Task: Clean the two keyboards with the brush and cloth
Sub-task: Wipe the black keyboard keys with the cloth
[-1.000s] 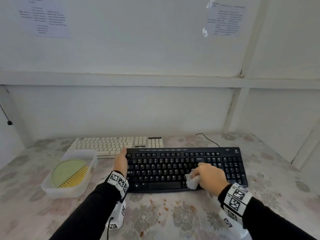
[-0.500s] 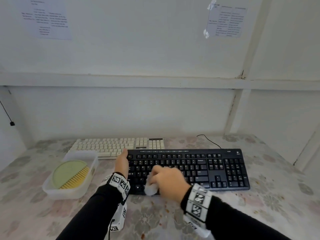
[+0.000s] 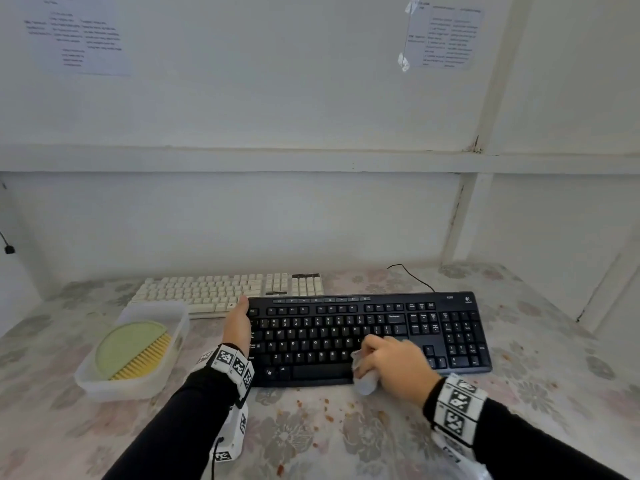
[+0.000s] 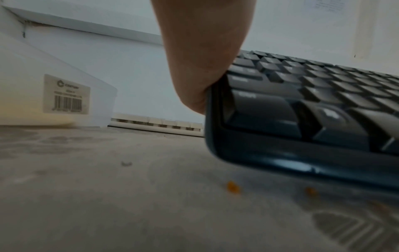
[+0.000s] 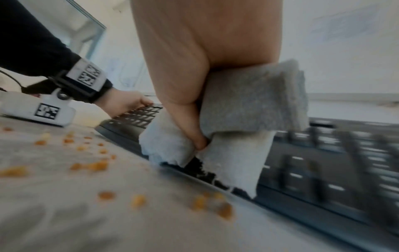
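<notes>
A black keyboard (image 3: 346, 327) lies in front of me, with a white keyboard (image 3: 207, 289) behind it to the left. My left hand (image 3: 237, 323) lies along the black keyboard's left edge, fingers stretched toward its far corner; the left wrist view shows the left hand (image 4: 200, 59) pressed against the black keyboard (image 4: 302, 102). My right hand (image 3: 391, 365) grips a folded pale cloth (image 3: 363, 381) at the keyboard's front edge, right of the space bar. In the right wrist view the cloth (image 5: 248, 110) hangs below the right hand (image 5: 194, 51) onto the front keys (image 5: 323, 162).
A green brush with yellow bristles (image 3: 135, 351) lies in a translucent plastic tub (image 3: 104, 386) left of the keyboards. Orange crumbs (image 3: 325, 414) are scattered on the flowered tablecloth before the black keyboard. A black cable (image 3: 412, 277) runs back to the wall.
My right hand swept the cloth left along the front rows of the black keyboard, then back right to the middle. The left hand stayed on the left edge.
</notes>
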